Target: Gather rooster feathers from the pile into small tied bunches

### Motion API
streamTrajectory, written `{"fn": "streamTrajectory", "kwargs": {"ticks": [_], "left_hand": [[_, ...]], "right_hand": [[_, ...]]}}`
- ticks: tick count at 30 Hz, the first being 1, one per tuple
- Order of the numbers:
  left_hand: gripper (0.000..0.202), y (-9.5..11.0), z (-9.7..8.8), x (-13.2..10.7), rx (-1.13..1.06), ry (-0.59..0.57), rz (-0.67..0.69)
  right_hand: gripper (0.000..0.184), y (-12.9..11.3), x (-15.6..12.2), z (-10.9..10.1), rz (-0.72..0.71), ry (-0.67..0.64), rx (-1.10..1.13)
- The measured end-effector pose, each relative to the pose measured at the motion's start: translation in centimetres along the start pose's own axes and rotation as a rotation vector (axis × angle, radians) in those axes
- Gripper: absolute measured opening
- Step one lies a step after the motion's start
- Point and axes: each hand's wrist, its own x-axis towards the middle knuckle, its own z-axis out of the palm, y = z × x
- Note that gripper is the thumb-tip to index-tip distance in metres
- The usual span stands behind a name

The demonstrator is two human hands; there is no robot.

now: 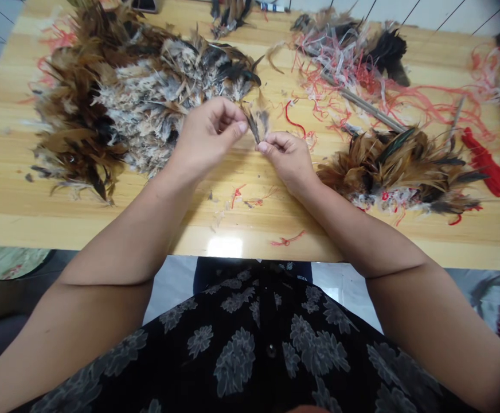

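My right hand (290, 160) pinches the lower ends of a few small brown and dark feathers (261, 117) between thumb and fingers, just above the table. Close beside them on the left is my left hand (213, 135), its thumb pressed to its curled fingers. The thumb tip lies against or very near the feathers; what is between these fingers, if anything, is hidden. Behind the left hand spreads a large pile of brown, black and pale fluffy feathers (138, 109). Near my right forearm lies a bundle of brown feathers (405, 163) with white and red bits at its base.
On the wooden table (233, 229), tangled pink and white strings (344, 57) lie at the back right with a thin stick (366, 106). A red string bunch (488, 163) is at the far right. Red thread scraps (286, 240) lie near the front edge. A dark feather bunch (230, 17) sits at the back.
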Motion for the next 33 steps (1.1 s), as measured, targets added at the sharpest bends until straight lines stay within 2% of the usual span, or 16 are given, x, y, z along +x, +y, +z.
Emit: {"fn": "streamTrajectory", "kwargs": {"ticks": [2,3,4,5,7,8,11,13,16,19,24,27,30,33], "left_hand": [[0.032,0.3,-1.6,0.3,0.062,0.144,0.075],[0.028,0.6,-2.6,0.3,0.130,0.241,0.129],[0.023,0.9,-3.7,0.3,0.216,0.290,0.170],[0.019,1.3,-4.8,0.2,0.297,0.356,0.169],[0.015,2.0,-6.8,-0.2,0.482,0.284,0.028],[0.019,2.3,-7.7,-0.4,0.546,0.167,-0.071],[0.031,2.6,-9.4,-0.8,0.644,-0.019,-0.171],[0.029,2.8,-10.0,-0.9,0.700,-0.096,-0.189],[0.018,3.4,-10.2,-1.0,0.801,-0.211,-0.264],[0.015,4.0,-9.6,-1.0,0.893,-0.323,-0.342],[0.011,3.2,-7.6,-0.6,1.069,-0.415,-0.301],[0.013,1.6,-7.2,-0.3,1.010,-0.426,-0.280],[0.024,0.4,-7.7,-0.1,0.830,-0.404,-0.254],[0.020,0.7,-8.2,-0.2,0.652,-0.378,-0.224]], "right_hand": [[0.063,0.0,0.0,-0.1,0.010,0.011,0.013],[0.059,0.0,0.0,-0.1,0.015,0.018,0.014],[0.054,0.0,0.0,-0.2,0.019,0.026,0.011],[0.049,-0.1,-0.1,-0.3,0.021,0.032,0.003],[0.041,-0.2,-0.1,-0.5,0.025,0.044,-0.017],[0.039,-0.3,-0.2,-0.5,0.027,0.047,-0.024],[0.041,-0.6,-0.3,-0.6,0.040,0.050,-0.025],[0.042,-0.9,-0.3,-0.6,0.042,0.054,-0.024],[0.040,-1.2,-0.5,-0.6,0.036,0.060,-0.042],[0.036,-1.3,-0.6,-0.6,0.036,0.056,-0.053],[0.036,-1.2,-0.7,-0.7,0.040,0.070,-0.063],[0.041,-0.9,-0.7,-0.8,0.033,0.071,-0.062],[0.039,-0.7,-0.7,-0.8,0.029,0.058,-0.067],[0.035,-0.6,-0.6,-0.7,0.029,0.057,-0.077]]}}
